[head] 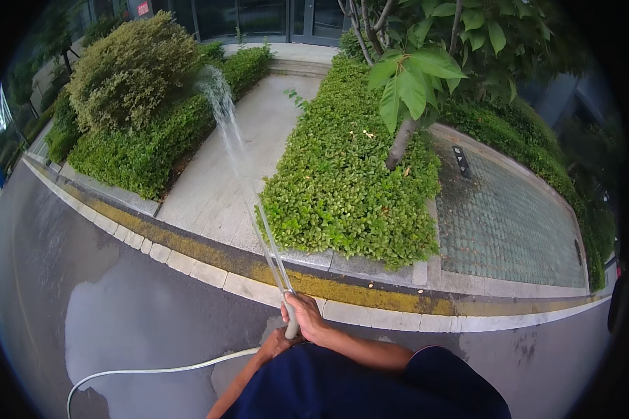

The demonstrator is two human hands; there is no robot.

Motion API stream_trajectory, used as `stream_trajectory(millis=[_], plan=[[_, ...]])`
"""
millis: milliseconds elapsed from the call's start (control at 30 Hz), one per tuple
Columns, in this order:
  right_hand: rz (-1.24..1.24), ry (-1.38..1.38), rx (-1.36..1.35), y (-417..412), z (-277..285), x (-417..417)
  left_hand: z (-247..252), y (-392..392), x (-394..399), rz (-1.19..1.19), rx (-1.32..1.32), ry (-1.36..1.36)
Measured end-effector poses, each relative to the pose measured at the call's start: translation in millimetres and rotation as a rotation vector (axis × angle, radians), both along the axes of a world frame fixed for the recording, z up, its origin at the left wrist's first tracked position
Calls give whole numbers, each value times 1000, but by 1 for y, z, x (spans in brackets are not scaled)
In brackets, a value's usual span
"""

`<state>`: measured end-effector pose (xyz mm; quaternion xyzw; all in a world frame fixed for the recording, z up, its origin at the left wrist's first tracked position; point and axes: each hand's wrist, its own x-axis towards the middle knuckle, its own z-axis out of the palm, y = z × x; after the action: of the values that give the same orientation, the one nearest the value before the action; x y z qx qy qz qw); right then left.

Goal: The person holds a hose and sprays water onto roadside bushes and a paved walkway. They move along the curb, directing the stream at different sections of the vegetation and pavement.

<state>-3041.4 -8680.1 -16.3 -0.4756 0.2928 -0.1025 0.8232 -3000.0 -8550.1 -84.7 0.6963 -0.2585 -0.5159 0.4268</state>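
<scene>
My right hand [305, 316] grips a pale garden hose [292, 322] near its mouth, with the thumb close to the outlet. Lower down, close to my body, my left hand [278, 341] is closed around the same hose, partly hidden by my dark blue shirt. Two streams of water [259, 209] leave the mouth, rise over the paved walkway [230, 152] and break into spray beside a rounded yellow-green shrub [136, 73]. Behind my left arm the hose trails off to the left across the wet asphalt.
A yellow-painted strip and pale kerb stones [204, 274] run across in front of me. Beyond stands a low clipped hedge [340, 199] with a tree trunk [402, 141] in it. Right of it lies a grass-paver parking bay [508, 220] with a black wheel stop [461, 161]. Glass doors [314, 21] stand behind.
</scene>
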Motion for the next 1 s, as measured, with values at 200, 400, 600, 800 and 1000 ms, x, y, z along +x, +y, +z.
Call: stream_trajectory(millis=[200,400,600,800,1000], plan=[[1,40,-35,31,-6,15,-9,31,17,-50,-66,12],[-52,-34,-6,48,-12,22,-34,47,27,-43,-89,-10],[-79,-29,-4,51,-12,26,-23,51,32,-49,-34,25],[-85,-38,-27,45,-9,30,-31,43,35,-36,-67,0],[-88,-73,7,34,-9,27,-50,33,34,-68,-45,-83]])
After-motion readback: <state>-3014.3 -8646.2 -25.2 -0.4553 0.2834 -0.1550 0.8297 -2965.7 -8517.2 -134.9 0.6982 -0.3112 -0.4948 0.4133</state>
